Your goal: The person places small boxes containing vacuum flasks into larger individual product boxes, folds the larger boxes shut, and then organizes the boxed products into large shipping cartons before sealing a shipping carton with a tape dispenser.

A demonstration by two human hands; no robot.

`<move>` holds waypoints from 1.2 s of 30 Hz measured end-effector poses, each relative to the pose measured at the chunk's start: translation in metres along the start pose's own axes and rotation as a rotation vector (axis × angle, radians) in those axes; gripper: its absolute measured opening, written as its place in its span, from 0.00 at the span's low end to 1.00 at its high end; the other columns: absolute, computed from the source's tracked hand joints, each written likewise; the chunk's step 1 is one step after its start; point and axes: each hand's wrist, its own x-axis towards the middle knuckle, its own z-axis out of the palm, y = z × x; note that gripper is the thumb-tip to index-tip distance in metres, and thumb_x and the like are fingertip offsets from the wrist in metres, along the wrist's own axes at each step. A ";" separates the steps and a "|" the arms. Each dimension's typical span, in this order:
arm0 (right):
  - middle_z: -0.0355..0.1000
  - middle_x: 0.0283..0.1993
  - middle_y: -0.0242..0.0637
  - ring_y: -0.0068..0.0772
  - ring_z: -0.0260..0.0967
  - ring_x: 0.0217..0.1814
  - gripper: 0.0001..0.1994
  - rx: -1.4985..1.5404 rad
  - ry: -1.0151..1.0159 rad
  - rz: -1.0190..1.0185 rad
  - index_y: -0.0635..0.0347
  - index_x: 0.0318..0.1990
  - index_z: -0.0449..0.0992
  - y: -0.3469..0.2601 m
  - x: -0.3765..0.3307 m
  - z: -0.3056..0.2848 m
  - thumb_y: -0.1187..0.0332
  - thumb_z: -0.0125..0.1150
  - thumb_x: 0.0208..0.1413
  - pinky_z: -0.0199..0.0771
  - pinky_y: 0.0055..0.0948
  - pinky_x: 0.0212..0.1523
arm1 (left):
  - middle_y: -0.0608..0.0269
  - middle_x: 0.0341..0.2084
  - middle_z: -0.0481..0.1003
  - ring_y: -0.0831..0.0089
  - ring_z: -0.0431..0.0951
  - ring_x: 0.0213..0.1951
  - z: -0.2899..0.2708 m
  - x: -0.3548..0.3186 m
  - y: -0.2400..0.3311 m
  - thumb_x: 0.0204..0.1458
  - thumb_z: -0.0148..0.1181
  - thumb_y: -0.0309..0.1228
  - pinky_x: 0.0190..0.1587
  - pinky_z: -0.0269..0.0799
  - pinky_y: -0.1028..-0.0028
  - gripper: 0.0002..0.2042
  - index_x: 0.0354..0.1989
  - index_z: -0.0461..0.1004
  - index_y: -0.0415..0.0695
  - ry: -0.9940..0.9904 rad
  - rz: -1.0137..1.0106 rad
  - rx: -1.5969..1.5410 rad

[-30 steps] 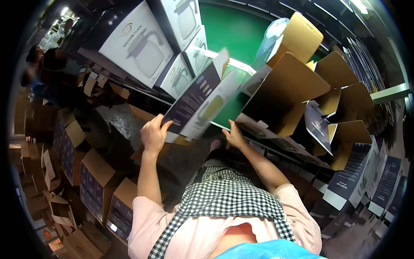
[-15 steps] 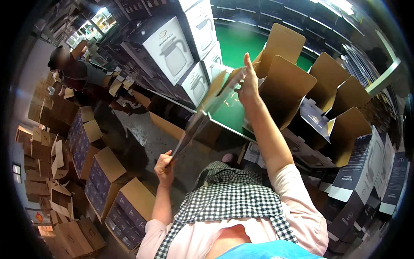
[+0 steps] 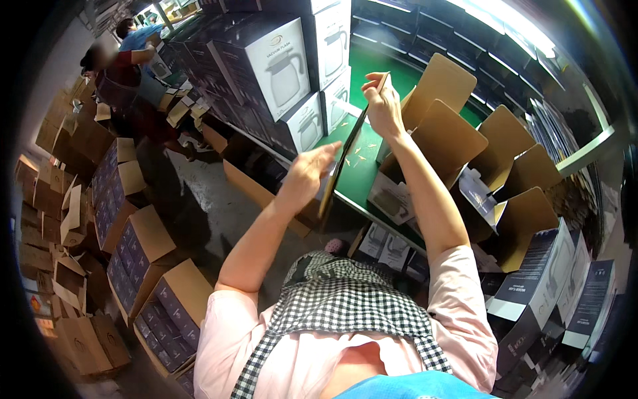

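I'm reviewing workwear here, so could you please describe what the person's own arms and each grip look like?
Pale pink short sleeves end near the elbows, leaving both forearms bare. The left grip, slightly blurred, and right grip are ordinary five-fingered hands without gloves. No watch, bracelet, cable or marking is visible on either arm.
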 end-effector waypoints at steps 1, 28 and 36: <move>0.73 0.38 0.52 0.47 0.71 0.42 0.16 0.030 -0.041 0.008 0.71 0.47 0.66 -0.014 -0.004 -0.004 0.73 0.45 0.51 0.69 0.37 0.47 | 0.36 0.48 0.73 0.60 0.73 0.53 -0.007 0.007 -0.005 0.63 0.47 0.42 0.55 0.65 0.69 0.27 0.59 0.61 0.27 0.011 -0.065 0.107; 0.61 0.56 0.54 0.54 0.61 0.56 0.56 -0.817 -0.458 -0.089 0.50 0.72 0.37 0.005 -0.011 0.041 0.38 0.65 0.43 0.59 0.50 0.52 | 0.53 0.37 0.73 0.71 0.68 0.39 -0.030 0.038 -0.044 0.58 0.32 0.64 0.45 0.66 0.72 0.41 0.53 0.66 0.30 0.448 -0.414 0.034; 0.62 0.52 0.47 0.50 0.57 0.56 0.57 -0.792 -0.328 -0.354 0.59 0.68 0.51 0.038 -0.012 0.064 0.33 0.67 0.34 0.53 0.48 0.56 | 0.45 0.27 0.75 0.61 0.73 0.31 -0.035 0.071 -0.079 0.60 0.36 0.60 0.40 0.69 0.66 0.36 0.46 0.71 0.31 0.544 -0.439 0.134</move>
